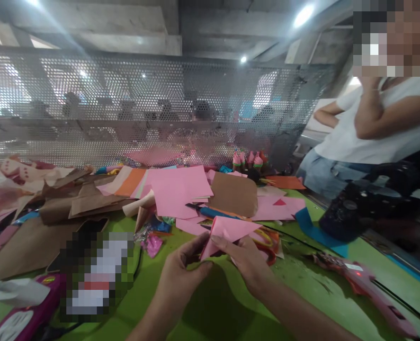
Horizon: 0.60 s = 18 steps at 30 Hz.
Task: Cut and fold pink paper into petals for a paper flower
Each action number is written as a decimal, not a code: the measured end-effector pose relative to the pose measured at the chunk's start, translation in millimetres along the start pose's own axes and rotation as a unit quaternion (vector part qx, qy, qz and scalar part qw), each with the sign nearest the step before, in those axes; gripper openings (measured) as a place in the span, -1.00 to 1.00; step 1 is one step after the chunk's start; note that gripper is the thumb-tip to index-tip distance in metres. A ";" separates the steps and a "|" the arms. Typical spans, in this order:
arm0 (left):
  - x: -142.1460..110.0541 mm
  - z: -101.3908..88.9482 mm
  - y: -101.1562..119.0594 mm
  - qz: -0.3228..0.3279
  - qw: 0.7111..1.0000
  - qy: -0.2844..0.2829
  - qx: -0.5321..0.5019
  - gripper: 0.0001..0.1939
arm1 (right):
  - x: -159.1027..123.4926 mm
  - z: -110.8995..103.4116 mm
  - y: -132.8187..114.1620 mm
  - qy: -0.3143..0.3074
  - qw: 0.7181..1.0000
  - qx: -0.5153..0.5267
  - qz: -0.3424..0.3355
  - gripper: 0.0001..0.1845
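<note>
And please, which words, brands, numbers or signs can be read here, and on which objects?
No text is readable.
Pink glue gun: white label, too small.
Magenta device: pale label, too blurred.
Pixelated pale object: any print is hidden.
Folded pink paper: no writing visible.

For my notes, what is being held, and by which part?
A folded or rolled pink paper: the left hand at its left edge, the right hand along its lower edge, thumb on the front.

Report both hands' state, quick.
Left hand: partly curled at the pink paper's left edge; whether it grips cannot be told.
Right hand: closed, holding the folded pink paper.
</note>
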<state>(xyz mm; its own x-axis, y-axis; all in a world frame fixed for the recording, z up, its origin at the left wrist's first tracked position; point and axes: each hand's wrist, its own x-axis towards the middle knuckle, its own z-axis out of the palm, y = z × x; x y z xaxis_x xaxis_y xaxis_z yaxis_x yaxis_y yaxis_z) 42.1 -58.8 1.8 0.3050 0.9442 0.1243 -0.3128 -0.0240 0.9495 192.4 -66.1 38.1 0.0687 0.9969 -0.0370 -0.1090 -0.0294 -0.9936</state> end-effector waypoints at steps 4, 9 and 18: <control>0.1 3.0 -2.7 0.022 0.997 0.062 0.036 -0.55 | 0.4 -0.1 3.7 0.000 1.000 0.021 -0.004 -0.71; -2.8 6.0 1.8 0.015 0.992 0.113 0.063 -0.61 | -1.3 1.0 3.3 -0.017 0.999 0.047 0.015 -0.66; -1.8 6.1 -1.3 0.023 0.986 0.117 0.118 -0.65 | -6.9 -1.4 9.6 -0.004 0.996 -0.083 0.041 -0.65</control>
<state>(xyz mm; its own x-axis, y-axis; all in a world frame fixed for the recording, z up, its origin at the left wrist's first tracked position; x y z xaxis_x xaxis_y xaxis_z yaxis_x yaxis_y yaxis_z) 47.4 -62.5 2.1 0.0716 0.9894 0.1260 -0.0954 -0.1189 0.9883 192.3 -73.3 28.7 0.0577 0.9913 -0.1186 0.0522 -0.1216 -0.9912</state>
